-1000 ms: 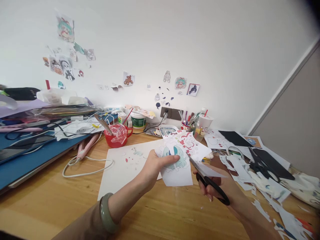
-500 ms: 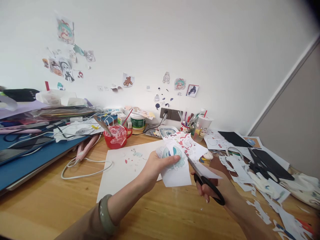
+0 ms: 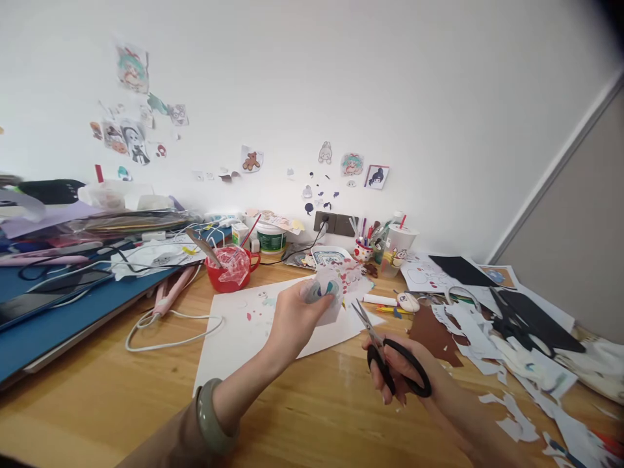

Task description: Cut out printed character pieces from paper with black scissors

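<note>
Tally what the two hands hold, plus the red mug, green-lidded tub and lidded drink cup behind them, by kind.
Scissors: 1, in the right hand
Paper cutout: 1, in the left hand
Mug: 1
Tub: 1
Cup: 1
Total: 5

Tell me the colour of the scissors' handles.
Black: the scissors in the right hand have black handles, seen in the head view.

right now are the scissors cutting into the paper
No, the scissors in the right hand sit apart from the paper held by the left hand.
</note>
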Motion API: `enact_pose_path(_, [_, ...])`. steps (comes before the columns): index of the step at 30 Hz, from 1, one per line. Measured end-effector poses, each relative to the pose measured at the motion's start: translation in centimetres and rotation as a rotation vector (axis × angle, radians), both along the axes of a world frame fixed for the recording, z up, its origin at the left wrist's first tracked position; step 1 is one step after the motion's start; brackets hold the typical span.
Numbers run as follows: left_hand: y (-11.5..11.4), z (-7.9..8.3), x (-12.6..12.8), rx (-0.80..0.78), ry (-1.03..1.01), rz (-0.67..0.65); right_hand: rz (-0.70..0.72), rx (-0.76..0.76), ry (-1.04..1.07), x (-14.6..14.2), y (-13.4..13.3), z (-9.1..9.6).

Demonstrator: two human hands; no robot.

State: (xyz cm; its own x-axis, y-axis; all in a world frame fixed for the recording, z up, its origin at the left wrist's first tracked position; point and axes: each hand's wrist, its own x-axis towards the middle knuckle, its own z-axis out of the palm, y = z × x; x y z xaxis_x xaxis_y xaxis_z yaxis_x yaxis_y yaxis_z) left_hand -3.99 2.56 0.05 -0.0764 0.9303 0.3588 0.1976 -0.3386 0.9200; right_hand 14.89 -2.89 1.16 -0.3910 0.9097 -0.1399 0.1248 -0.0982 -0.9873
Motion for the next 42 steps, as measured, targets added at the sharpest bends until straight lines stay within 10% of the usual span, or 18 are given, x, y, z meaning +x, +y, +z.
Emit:
enact_pose_path(5, [-0.2,0.1,-0.1,0.07,0.136,-0.016,0.065,-0.021,0.068,0.3,0.1,-0.3])
enact_pose_path(15, [-0.6,1.5,0.1,-0.227,-0.306,-0.291,0.062,0.038,0.02,0.0,0.9,-1.1])
enact_pose_path(26, [-0.8,0.9,0.5,-0.354,-0.358,-0.454,0.017,0.101,-0.038,-0.1,1.1,-0.8])
enact_pose_path(42, [-1.1,1.4,0.4,-0.404,-0.359,-0.479,0.049,0.174,-0.107,0.6,1.0,-0.5])
